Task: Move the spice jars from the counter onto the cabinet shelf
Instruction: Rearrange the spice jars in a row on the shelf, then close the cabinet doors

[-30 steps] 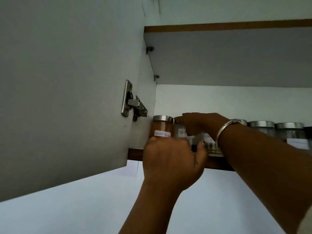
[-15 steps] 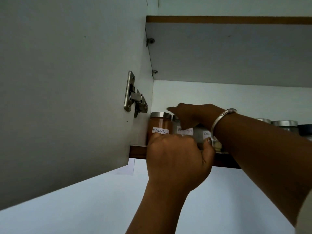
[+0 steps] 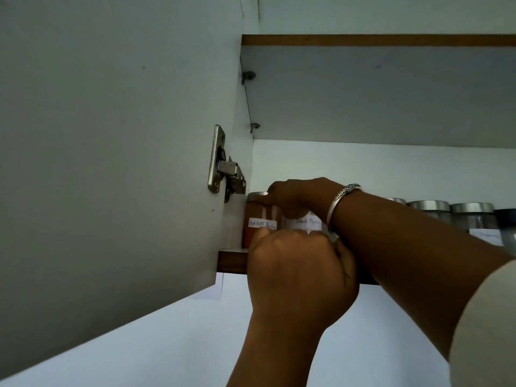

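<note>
right hand [image 3: 298, 196] reaches in from the right, fingers curled down over the top of the pepper jar [image 3: 307, 223], gripping its lid; the fingertips [image 3: 272, 191] touch the lid of the chilli jar [image 3: 255, 216] just beside it. a silver bangle [image 3: 342, 199] sits on that wrist, and a pale sleeve [image 3: 485, 331] shows at the frame's right edge. left hand [image 3: 298, 272] comes up from below, its back to the camera, fingers bent in at the foot of the pepper jar; they are hidden, so i cannot tell if they clasp it. both jars stand upright at the left end of the shelf [image 3: 231, 261], the chilli jar against the side wall, the pepper jar to its right. further right along the shelf stand more jars [image 3: 430, 209] with metal lids, then a dark one [image 3: 506, 224]. the open door [image 3: 111, 163] fills the left, its hinge [image 3: 223, 163] just above the chilli jar. an upper shelf [image 3: 377, 99] spans overhead.
</note>
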{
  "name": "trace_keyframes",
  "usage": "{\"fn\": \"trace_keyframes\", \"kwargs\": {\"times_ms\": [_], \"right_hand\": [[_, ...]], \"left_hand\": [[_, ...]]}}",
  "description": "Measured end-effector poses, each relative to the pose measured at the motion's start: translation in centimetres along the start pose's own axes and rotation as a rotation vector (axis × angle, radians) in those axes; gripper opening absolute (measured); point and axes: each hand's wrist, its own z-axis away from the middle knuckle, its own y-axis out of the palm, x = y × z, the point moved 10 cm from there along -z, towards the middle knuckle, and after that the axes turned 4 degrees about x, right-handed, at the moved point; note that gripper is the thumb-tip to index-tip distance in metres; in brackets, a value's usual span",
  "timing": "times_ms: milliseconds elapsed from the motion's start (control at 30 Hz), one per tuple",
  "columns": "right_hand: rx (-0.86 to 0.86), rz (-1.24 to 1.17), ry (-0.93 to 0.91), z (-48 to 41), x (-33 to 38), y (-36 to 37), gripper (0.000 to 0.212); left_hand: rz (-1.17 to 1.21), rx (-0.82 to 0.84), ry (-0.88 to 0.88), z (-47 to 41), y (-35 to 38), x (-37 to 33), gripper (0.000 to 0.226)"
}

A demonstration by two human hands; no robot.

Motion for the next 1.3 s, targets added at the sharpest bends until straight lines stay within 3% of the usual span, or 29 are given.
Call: {"fn": "trace_keyframes", "kwargs": {"times_ms": [233,433,533,700,833,1067,1200,1300], "right_hand": [[-0.023,-0.082,-0.043,0.2,0.3,0.4,0.088],[-0.077,-0.202,0.033,1.0,-0.6,1.2,0.092],[-0.095,-0.321,0.062,2.4,-1.5,1.3,0.082],[-0.062,-0.313,0.03,6.4,-0.8,2.0,0.068],[0.097,-0.483,0.037,10.8,-0.4,4.5,0.04],[0.054,-0.886,0.165,19.5,-1.3,4.8,0.047],[0.061,-0.659,0.105,23.6,0.4,3.9,0.046],[0.034,-0.554,0.116,26.6,1.0,3.1,0.067]], "left_hand": [[-0.05,0.068,-0.001,-0.2,0.1,0.0,0.041],[-0.032,0.164,-0.016,-0.5,0.3,0.1,0.041],[-0.05,0.226,-0.024,-0.7,0.6,0.0,0.043],[-0.033,0.329,-0.045,-0.9,0.8,0.0,0.045],[-0.035,0.477,-0.017,-0.7,1.4,-0.3,0.056],[-0.056,0.723,-0.049,0.3,1.4,-0.4,0.042],[-0.149,0.815,-0.02,0.9,-1.2,-2.0,0.038],[-0.024,0.905,-0.108,1.2,-3.5,-2.4,0.042]]}}
